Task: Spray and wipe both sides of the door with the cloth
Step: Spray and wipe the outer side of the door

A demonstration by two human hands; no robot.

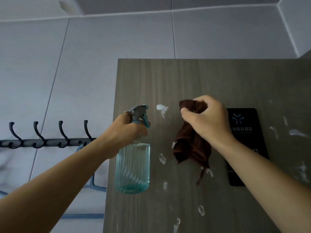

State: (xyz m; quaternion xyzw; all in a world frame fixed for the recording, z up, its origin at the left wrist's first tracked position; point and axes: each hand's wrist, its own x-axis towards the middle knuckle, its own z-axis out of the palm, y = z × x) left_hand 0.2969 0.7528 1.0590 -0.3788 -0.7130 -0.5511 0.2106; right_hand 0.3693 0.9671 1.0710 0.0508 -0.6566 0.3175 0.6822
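Closest to me, the left hand [129, 132] is wrapped around the neck of a ribbed teal spray bottle [133, 158], fingers curled by the trigger, nozzle aimed at the door. The bottle looks less than half full, so I'd judge it light enough for one hand; the ribbing should help the grip if it gets wet, and the neck under the trigger head is the sensible place to hold it.

The right hand [206, 120] is closed on a bunched brown cloth [190, 145], pinching its upper fold while the rest hangs limp against the wood. It is soft and floppy, and probably wipes better spread flat under the palm.

Beyond both, the grey wood-grain door [193, 78] carries scattered white foam blobs [161, 109] and a black hotel sign [242, 125]. Further left, dark coat hooks [38, 137] run along the tiled wall [84, 64].
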